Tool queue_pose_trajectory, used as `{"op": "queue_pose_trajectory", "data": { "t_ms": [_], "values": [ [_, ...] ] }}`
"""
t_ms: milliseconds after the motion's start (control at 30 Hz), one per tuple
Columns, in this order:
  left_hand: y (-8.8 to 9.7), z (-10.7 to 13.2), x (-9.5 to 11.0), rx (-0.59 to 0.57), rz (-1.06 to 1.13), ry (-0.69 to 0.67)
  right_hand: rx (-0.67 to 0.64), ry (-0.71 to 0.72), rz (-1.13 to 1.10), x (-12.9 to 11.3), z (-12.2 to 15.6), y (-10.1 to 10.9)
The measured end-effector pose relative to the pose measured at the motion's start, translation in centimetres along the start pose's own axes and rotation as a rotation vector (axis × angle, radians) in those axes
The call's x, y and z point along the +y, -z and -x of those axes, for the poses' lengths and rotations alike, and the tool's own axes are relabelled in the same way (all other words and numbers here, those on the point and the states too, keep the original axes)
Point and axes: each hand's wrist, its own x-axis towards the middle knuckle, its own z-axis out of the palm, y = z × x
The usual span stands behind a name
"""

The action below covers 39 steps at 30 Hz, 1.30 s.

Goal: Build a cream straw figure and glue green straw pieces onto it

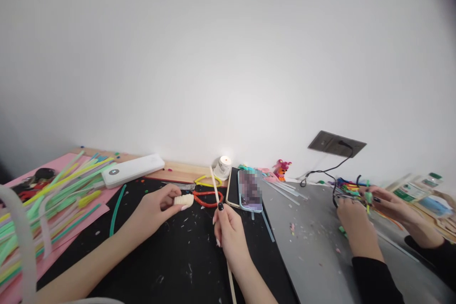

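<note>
My left hand (162, 204) is closed on a small cream coil (184, 200), ridged as if wound from a soft strip, pinched between thumb and fingers. In my right hand (230, 235) is a long cream pipe cleaner (214, 185). It slants up past my thumb, and its lower length runs down beneath my wrist. Just beyond the coil lie red-handled scissors (208, 199). A yellow-handled pair (210, 181) rests behind them. Both hands are above a black mat (167, 256) strewn with pale fluff.
Many coloured pipe cleaners (53, 204) spread over pink sheets at left, beside a white oblong device (133, 171). Two phones (250, 191) and a white cup (223, 168) stand near the wall. At right, a co-worker's hands (359, 228) hold a small green piece over a grey mat (306, 247).
</note>
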Motion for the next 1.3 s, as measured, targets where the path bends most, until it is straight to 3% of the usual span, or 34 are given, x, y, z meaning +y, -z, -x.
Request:
{"op": "queue_pose_trajectory", "data": {
  "t_ms": [200, 367, 600, 933, 1100, 1300],
  "values": [
    [-1.0, 0.7, 0.4, 0.054, 0.012, -0.037, 0.006, 0.023, 0.032, -0.7, 0.2, -0.1],
    [-1.4, 0.8, -0.4, 0.106, 0.072, -0.086, -0.052, 0.000, 0.051, -0.9, 0.3, -0.3],
    [-1.7, 0.5, -0.7, 0.039, 0.378, 0.097, -0.067, 0.013, 0.092, -0.8, 0.5, -0.5],
    [-2.1, 0.7, -0.6, 0.068, 0.654, 0.192, -0.054, 0.005, 0.096, -0.6, 0.5, -0.5],
    [-2.0, 0.7, -0.2, 0.090, 0.606, 0.250, -0.092, -0.023, 0.110, -0.2, 0.5, -0.5],
    [-1.8, 0.9, -0.5, 0.070, 0.527, 0.215, -0.112, 0.003, 0.102, -0.4, 0.7, -0.6]
  ]
}}
